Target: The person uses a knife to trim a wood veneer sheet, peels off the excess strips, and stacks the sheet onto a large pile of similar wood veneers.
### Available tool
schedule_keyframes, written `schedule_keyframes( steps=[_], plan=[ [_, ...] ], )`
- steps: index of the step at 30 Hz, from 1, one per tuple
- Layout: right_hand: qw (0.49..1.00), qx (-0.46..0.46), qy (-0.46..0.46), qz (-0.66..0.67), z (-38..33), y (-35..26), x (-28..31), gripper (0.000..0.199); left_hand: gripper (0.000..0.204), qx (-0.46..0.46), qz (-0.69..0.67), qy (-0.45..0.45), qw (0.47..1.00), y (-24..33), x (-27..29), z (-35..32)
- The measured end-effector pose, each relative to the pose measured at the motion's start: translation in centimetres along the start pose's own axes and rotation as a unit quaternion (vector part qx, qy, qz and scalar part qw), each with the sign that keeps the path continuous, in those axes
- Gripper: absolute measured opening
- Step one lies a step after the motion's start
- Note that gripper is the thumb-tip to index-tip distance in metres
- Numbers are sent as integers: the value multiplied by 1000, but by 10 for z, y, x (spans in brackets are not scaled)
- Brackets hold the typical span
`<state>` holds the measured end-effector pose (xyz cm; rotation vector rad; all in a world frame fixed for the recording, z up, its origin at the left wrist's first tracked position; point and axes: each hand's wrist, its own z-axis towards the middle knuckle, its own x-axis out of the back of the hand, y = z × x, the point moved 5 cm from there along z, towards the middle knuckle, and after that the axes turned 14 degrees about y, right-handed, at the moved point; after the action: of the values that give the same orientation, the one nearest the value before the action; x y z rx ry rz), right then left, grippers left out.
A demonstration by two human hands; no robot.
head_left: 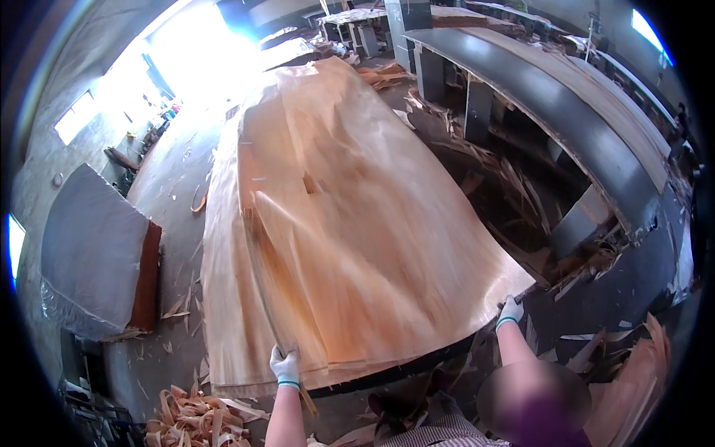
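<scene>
A large, thin sheet of tan wood veneer (372, 223) spreads over a long low stack in front of me, rippled and blurred as if in motion. My left hand (284, 366), in a white glove with a green cuff line, is closed at the near edge around a long thin stick (309, 404). The stick's lower end pokes out below the hand, and its upper part runs along a raised fold. At the near right corner my right hand (510, 310), gloved alike, is closed on the sheet's edge. Its fingertips are partly hidden.
A long grey-topped bench (551, 89) carrying sheets stands at the right. At the left is a wrapped stack (97, 253) with a reddish-brown side. Curled veneer scraps (197, 421) lie by my left forearm, larger scraps (633, 380) at lower right. Bright light floods the far end.
</scene>
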<state>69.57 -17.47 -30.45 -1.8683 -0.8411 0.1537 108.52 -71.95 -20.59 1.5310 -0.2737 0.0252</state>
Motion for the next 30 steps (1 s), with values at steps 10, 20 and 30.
schedule_keyframes(
  steps=[10, 20, 30],
  plan=[
    [997, -44, -54, 36, -4, -28, -59, 16, 31, 4, 42, 22, 999, 1, -69, 49],
    [996, -37, -41, 68, 11, -1, 11, 25, 33, 12, 15, 14, 1000, 0, -11, -41],
    [996, -67, -55, 16, 37, 20, 16, 16, 22, -30, 83, 24, 996, 52, -26, -48]
  ],
)
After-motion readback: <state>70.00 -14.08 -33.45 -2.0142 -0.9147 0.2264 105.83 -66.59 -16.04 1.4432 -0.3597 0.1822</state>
